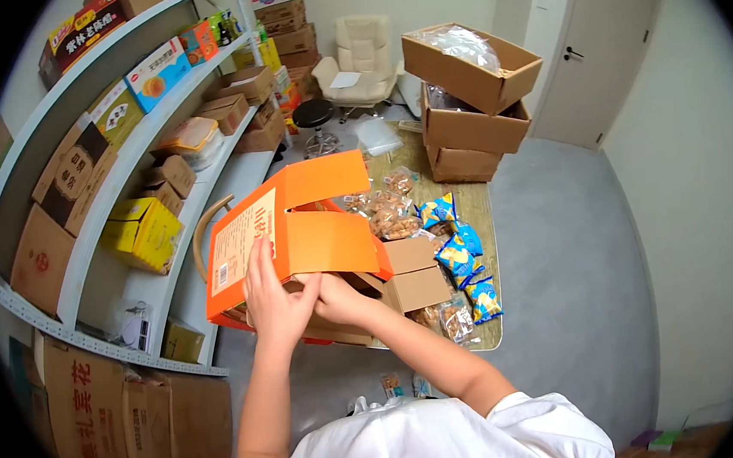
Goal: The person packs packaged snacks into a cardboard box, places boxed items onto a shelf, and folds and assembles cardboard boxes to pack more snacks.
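Observation:
An orange cardboard gift box [242,239] with pale printed panels is tilted over the near left part of the table, its flaps [329,242] spread to the right. My left hand [276,303] steadies its printed side, fingers stretched along the panel and thumb by the lower edge. Close beside it, my right hand [339,300] is closed at the box's open edge; its fingertips are hidden. Brown cardboard [413,277] with raised flaps lies just right of the box. Clear packets of brown snacks [389,214] and blue-and-yellow snack bags [459,256] are beyond and beside it.
Stacked open cartons [470,126] stand at the table's far end. Metal shelves [139,131] with boxed goods line the left. A black stool [314,114] and a cream chair [363,57] are behind. Large cartons [88,406] stand low left; a door [598,56] is at back right.

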A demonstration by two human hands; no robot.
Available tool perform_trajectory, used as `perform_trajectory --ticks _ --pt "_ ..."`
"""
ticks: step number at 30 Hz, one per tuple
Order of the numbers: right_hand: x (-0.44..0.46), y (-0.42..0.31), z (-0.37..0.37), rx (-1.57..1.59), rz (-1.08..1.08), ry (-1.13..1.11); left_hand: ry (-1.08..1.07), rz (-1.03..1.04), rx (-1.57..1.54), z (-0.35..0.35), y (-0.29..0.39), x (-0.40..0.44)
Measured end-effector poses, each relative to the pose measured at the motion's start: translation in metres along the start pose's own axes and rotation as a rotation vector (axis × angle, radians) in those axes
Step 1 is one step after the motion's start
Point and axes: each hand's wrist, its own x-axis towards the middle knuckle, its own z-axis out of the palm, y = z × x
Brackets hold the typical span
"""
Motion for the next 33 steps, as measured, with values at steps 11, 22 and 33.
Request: perform_trajectory --ticks 11,22,33 --pt "-0.015 0.016 -0.009 0.149 0.061 -0.248 -0.209 -0.046 0.223 -0.009 0.006 0.007" --pt "-0.046 0.059 -0.004 0.538 0.357 0.316 -0.121 -0.132 0.386 -0.011 -0.004 -0.007" --pt "-0.044 0.054 0.026 -0.527 0.167 0.366 0.027 -0.207 0.404 -0.025 -0.081 -0.038"
